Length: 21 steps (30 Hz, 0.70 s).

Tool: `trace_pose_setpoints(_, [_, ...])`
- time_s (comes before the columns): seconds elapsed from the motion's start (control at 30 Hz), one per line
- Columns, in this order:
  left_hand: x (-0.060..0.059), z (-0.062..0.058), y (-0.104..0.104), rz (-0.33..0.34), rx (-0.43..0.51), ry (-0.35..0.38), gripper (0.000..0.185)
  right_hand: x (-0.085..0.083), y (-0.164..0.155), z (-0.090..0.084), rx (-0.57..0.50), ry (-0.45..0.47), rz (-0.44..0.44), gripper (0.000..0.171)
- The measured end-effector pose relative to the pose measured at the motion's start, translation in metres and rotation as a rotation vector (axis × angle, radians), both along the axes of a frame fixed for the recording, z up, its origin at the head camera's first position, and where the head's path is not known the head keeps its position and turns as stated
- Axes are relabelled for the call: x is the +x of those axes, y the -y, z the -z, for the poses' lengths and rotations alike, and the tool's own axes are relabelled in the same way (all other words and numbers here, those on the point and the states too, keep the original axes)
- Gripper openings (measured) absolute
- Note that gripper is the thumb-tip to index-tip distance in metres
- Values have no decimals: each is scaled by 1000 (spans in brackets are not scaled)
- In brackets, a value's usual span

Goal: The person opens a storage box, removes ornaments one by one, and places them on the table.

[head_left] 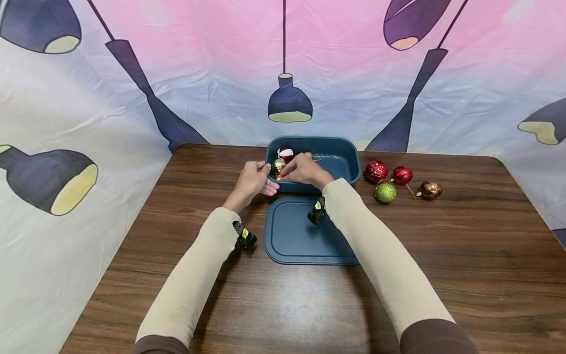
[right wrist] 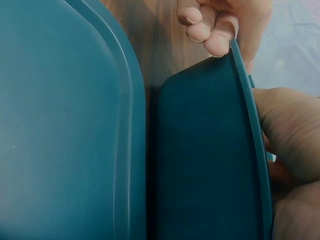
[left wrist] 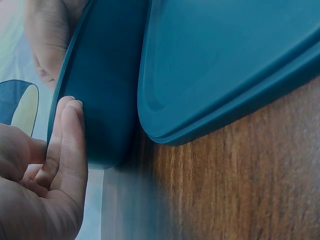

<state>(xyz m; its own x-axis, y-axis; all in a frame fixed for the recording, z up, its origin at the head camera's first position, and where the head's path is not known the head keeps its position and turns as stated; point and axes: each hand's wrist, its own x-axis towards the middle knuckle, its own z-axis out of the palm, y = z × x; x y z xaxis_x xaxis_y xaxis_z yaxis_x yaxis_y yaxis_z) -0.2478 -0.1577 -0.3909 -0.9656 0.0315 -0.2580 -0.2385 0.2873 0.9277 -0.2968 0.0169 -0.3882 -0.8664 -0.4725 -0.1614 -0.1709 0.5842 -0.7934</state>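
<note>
- Teal plastic bin sits mid-table, its lid lying just in front.
- Left hand grips the bin's corner; right hand reaches inside, pinching a gold bauble.
- Red, green and bronze baubles lie just right of the bin.
- Wooden table; lamp-printed backdrop.

A dark wooden table with rounded far corners fills the lower part of the head view. Behind and to both sides hangs a creased cloth backdrop, pink at the top fading to pale grey-white, printed with dark blue pendant lamps with cream openings. Even light, soft shadows.
</note>
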Motion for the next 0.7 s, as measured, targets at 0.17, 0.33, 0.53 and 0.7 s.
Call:
trace_pose_setpoints(0.17, [-1, 0, 0, -2, 0, 6, 55, 0, -3, 0, -14, -14, 10, 18])
trace_pose_setpoints(0.33, [0, 0, 1, -6, 2, 5, 55, 1, -8, -5, -26, -7, 12, 21])
trace_pose_setpoints(0.53, [1, -2, 1, -7, 3, 2, 55, 3, -18, -13, -24, 27, 22, 25])
trace_pose_setpoints(0.7, [1, 1, 1, -4, 9, -5, 55, 3, -31, -19, -12, 41, 53, 29])
